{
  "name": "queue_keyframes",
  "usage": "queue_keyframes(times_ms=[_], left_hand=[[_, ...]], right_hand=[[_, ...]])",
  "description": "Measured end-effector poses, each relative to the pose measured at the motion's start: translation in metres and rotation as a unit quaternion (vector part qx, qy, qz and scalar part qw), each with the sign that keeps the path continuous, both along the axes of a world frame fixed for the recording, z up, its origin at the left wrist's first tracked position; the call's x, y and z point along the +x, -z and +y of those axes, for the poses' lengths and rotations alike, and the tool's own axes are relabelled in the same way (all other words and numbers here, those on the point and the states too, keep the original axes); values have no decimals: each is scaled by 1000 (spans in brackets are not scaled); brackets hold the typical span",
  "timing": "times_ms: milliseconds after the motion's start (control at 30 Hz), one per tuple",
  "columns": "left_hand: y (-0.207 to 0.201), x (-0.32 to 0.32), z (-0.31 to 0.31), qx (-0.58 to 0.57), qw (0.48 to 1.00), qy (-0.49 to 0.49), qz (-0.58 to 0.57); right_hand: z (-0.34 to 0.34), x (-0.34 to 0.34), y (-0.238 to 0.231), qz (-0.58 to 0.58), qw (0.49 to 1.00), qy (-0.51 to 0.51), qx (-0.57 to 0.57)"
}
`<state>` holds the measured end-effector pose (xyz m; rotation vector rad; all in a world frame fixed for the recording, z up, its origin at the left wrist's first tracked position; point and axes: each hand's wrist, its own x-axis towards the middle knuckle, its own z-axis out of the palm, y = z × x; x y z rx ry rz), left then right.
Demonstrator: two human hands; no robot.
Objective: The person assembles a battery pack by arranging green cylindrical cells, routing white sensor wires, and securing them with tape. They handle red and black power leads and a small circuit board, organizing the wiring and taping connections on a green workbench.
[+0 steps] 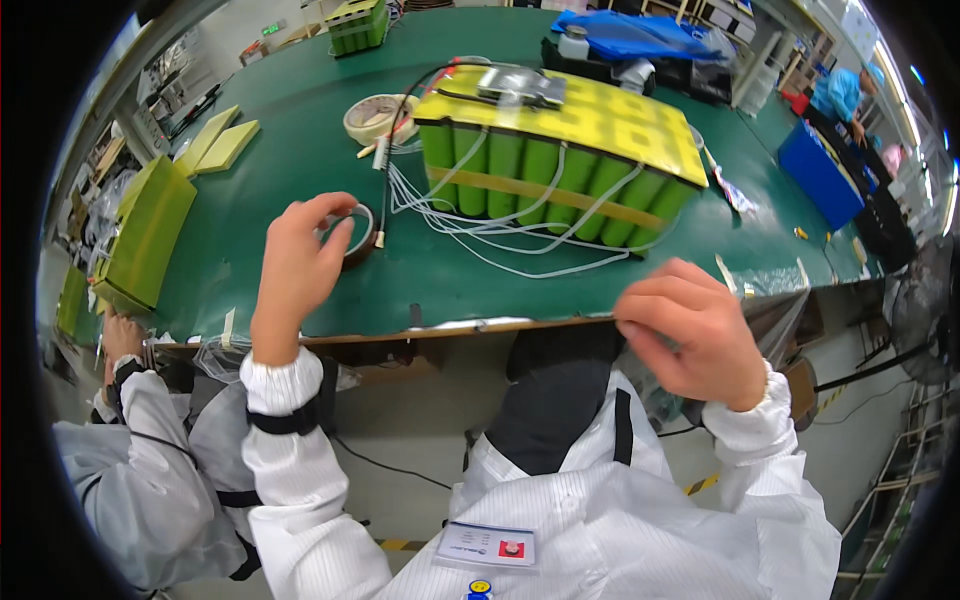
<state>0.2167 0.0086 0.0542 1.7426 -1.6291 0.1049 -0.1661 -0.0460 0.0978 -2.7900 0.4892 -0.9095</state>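
Observation:
My left hand (300, 270) is at a roll of brown tape (364, 248) on the green table, thumb and forefinger closed on its near-left rim. My right hand (690, 330) hovers past the table's front edge, fingers curled together and slightly blurred; whatever they may hold cannot be made out. Beyond both hands stands a battery pack (560, 170) of green cylindrical cells with a yellow top and a tan tape band. Several white wires (500, 235) trail from its front side. A black cable runs down at its left end, its tip near the tape roll.
A roll of cream tape (374, 118) lies behind the wires. Green-yellow packs (150, 235) stand at the left, beside another person's hand (122, 335). A blue box (820, 175) is at the right, a person in blue (838, 95) behind it. Clear plastic (770, 280) hangs over the front edge.

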Motion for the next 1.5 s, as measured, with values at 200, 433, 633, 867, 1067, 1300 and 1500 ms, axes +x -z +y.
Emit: queue_keyframes(times_ms=[200,433,633,867,1067,1300,1500], left_hand=[[-28,42,-41,81,984,48,150],[-14,70,-123,256,964,19,69],[-12,51,-116,301,953,-7,47],[-40,72,-106,205,973,-77,74],[-63,92,-117,97,990,-103,26],[-71,108,-175,107,979,-95,142],[-37,137,-212,189,979,-65,39]], right_hand=[[-52,-1,-14,-198,932,301,-52],[-84,-15,28,-291,910,259,140],[-86,-19,32,-295,902,256,182],[-79,-13,11,-251,922,264,128],[-74,-12,-11,-151,940,292,92],[-57,0,-40,-111,930,326,126],[-58,7,-42,-118,955,263,68]])
